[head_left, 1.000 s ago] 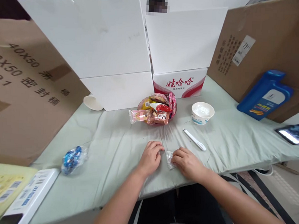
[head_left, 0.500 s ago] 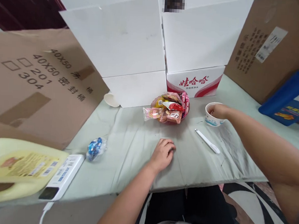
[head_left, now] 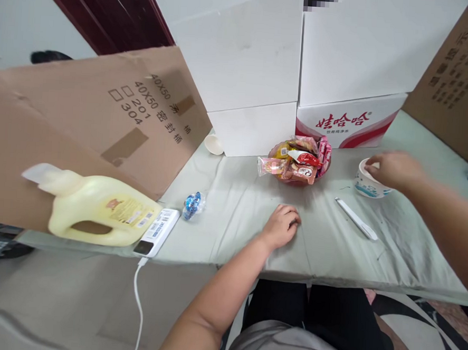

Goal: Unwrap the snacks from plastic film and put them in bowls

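My left hand (head_left: 281, 226) rests on the pale green cloth (head_left: 235, 217) near the table's front edge, its fingers curled under in a loose fist with nothing visible in them. My right hand (head_left: 393, 170) hovers over the rim of a white paper cup (head_left: 366, 184) at the right, fingers bent downward; whether they hold anything is hidden. A white pen-like tool (head_left: 356, 219) lies on the cloth between the two hands. A pink bowl piled with wrapped snacks (head_left: 296, 163) stands behind my left hand.
White boxes (head_left: 259, 76) and a red-printed carton (head_left: 346, 124) line the back. A large brown cardboard sheet (head_left: 82, 118) leans at left, with a yellow jug (head_left: 97, 211), a white power bank with cable (head_left: 157, 232), a blue-wrapped candy bag (head_left: 192, 204) and an overturned paper cup (head_left: 214, 144).
My right hand left the small clear wrapper's spot by my left hand and reached to the white cup. The view swung left, bringing in the yellow jug. My left hand stayed put.
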